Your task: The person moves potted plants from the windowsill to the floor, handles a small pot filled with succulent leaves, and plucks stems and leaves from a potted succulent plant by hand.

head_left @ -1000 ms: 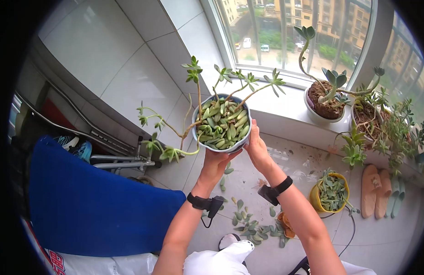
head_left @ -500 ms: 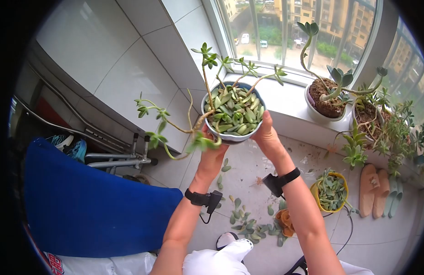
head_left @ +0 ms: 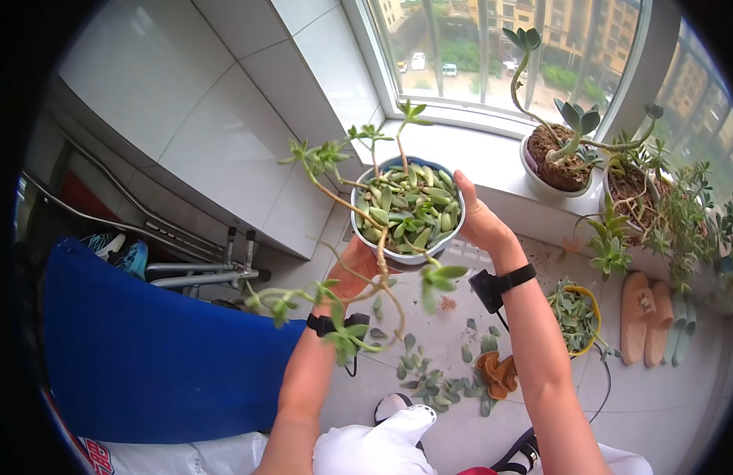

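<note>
In the head view, a pale blue pot (head_left: pixel 358 226) of succulent with loose green leaves (head_left: pixel 418 207) heaped inside is held up in front of me. Long bare stems (head_left: pixel 384 261) with leaf rosettes hang over its left and near sides. My left hand (head_left: pixel 357 269) supports the pot from below left, partly covered by stems. My right hand (head_left: pixel 483 222) is at the pot's right side, thumb up by the rim. Its other fingers are hidden behind the pot. Both wrists wear black straps.
Potted succulents (head_left: pixel 560 162) line the white windowsill (head_left: pixel 493 162). Fallen leaves (head_left: pixel 434 388), a brown crumpled item (head_left: pixel 497 374), a yellow-rimmed container of leaves (head_left: pixel 594 313) and slippers (head_left: pixel 637 317) lie on the tiled floor. A blue cloth-covered object (head_left: pixel 168 348) stands left, near a metal frame (head_left: pixel 196 277).
The pot has turned counterclockwise between my hands, swinging the long stems from the left round toward me. My right hand has shifted slightly right and down.
</note>
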`<act>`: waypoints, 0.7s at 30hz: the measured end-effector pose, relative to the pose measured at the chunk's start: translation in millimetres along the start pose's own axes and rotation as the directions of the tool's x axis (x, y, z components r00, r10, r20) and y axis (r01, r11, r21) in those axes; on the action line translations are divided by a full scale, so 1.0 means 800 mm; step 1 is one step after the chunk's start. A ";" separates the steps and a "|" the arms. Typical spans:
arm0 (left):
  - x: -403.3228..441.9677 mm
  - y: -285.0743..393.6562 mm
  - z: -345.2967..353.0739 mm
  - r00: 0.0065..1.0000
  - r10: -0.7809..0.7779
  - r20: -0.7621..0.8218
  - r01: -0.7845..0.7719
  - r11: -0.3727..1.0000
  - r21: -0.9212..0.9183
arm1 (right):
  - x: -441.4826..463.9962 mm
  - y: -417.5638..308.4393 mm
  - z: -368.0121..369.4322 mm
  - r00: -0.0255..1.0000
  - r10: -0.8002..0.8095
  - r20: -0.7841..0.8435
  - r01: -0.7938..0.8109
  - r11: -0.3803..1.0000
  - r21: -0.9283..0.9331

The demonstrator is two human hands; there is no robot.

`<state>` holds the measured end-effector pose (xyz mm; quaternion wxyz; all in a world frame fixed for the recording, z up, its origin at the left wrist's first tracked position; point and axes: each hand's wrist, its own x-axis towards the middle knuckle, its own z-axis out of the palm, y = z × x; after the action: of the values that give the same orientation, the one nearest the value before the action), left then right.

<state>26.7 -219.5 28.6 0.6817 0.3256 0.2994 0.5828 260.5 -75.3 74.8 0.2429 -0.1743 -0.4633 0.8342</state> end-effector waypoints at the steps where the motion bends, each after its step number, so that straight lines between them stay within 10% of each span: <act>1: 0.002 -0.005 -0.008 0.999 -0.037 0.031 0.037 0.999 -0.013 | 0.003 0.003 -0.001 1.000 -0.001 -0.018 0.001 1.000 0.001; 21: -0.008 -0.038 0.012 0.990 -0.137 0.044 0.135 0.990 0.028 | -0.063 0.063 0.032 0.874 -0.268 -0.405 0.279 0.960 -0.034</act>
<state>51.1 -230.4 10.6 0.7224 0.3261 0.3126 0.5236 276.4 -144.4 47.6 0.4514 -0.2733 -0.4120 0.7428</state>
